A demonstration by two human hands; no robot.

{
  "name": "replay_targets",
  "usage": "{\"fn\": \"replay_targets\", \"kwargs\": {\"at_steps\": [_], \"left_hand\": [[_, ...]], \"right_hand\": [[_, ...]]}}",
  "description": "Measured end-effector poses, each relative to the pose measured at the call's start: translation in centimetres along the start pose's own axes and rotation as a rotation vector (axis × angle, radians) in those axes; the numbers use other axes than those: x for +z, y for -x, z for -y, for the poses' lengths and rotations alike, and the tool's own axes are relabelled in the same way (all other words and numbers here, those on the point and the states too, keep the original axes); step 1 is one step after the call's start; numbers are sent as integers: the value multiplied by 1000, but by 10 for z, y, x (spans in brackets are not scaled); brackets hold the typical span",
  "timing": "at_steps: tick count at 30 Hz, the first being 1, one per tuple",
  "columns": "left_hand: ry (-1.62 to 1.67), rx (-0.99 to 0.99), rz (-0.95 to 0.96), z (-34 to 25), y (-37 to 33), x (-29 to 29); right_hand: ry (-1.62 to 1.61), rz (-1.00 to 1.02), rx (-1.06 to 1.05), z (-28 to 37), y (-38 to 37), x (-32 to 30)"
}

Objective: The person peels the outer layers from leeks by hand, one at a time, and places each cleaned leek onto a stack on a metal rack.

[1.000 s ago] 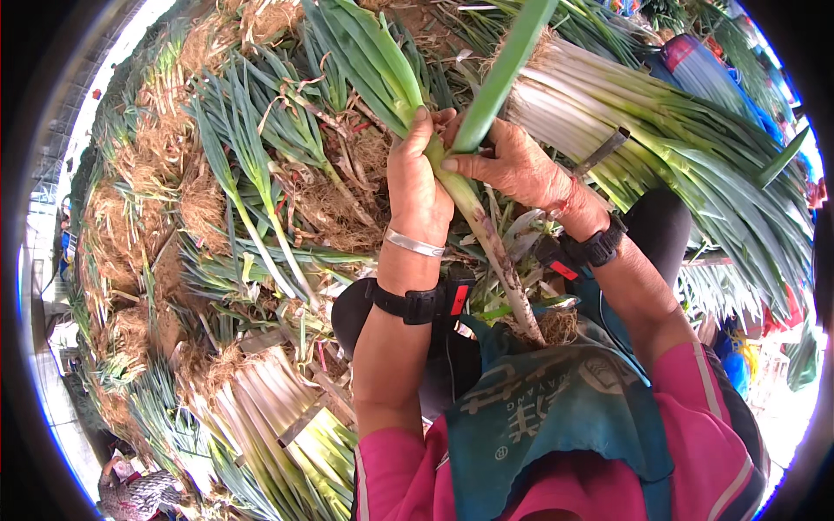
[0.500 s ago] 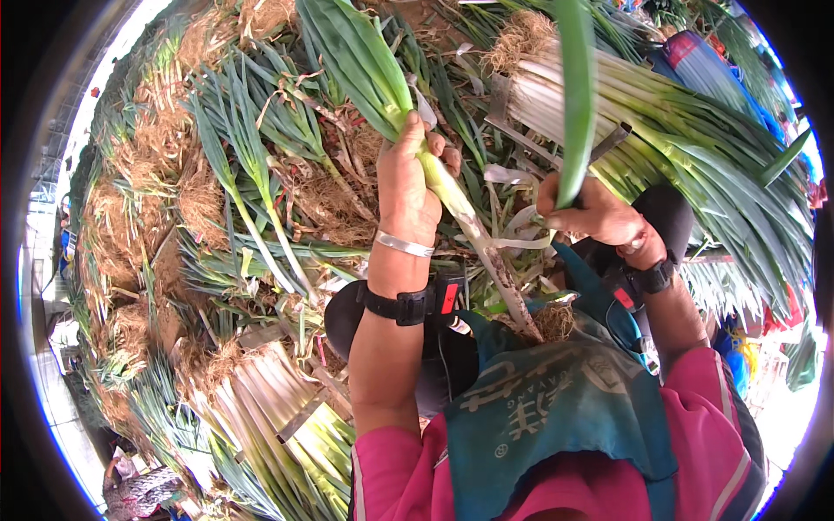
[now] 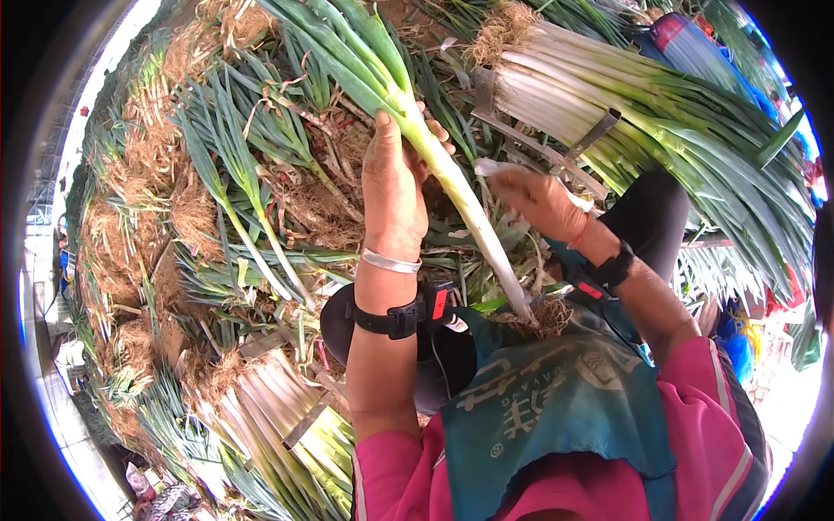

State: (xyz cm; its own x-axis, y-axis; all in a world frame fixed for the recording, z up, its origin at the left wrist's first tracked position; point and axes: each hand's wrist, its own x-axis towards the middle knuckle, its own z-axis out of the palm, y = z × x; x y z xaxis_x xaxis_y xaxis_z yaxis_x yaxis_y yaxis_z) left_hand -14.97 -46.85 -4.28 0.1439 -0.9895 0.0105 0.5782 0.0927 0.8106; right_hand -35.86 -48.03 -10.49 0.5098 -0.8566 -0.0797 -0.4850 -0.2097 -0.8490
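Observation:
My left hand [image 3: 393,187] is closed around a large green onion [image 3: 467,204], gripping it just below the green leaves. The onion slants down to the right. Its white stem now looks clean and pale, and its root tuft rests against the teal apron [image 3: 556,391] on my lap. To the right of the stem is my right hand [image 3: 546,207], apart from the onion and blurred by motion. A whitish strip of peel [image 3: 497,167] shows at its fingertips; whether the fingers hold it is unclear.
A big bundle of trimmed green onions [image 3: 565,95] lies on a metal rack [image 3: 599,130] at the far right. Another bundle [image 3: 269,399] sits at the near left. Untrimmed onions with tangled roots [image 3: 139,226] are heaped along the left, and loose peelings lie between my knees.
The long green leaf in my right hand is gone from it, and that hand has moved left and up. The onion's dirty outer layer is off the stem. My left hand still holds the onion.

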Motion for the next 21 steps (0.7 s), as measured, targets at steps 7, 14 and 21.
{"fn": "replay_targets", "kwargs": {"at_steps": [7, 14, 21], "left_hand": [[-63, -74, -9, -17, -3, 13], [-182, -106, -41, -23, -3, 14], [-98, -89, 106, -19, -7, 19]], "right_hand": [[27, -148, -283, 99, -20, -23], [-67, -154, -199, 109, -19, -27], [-344, 138, 43, 100, -23, -41]]}}
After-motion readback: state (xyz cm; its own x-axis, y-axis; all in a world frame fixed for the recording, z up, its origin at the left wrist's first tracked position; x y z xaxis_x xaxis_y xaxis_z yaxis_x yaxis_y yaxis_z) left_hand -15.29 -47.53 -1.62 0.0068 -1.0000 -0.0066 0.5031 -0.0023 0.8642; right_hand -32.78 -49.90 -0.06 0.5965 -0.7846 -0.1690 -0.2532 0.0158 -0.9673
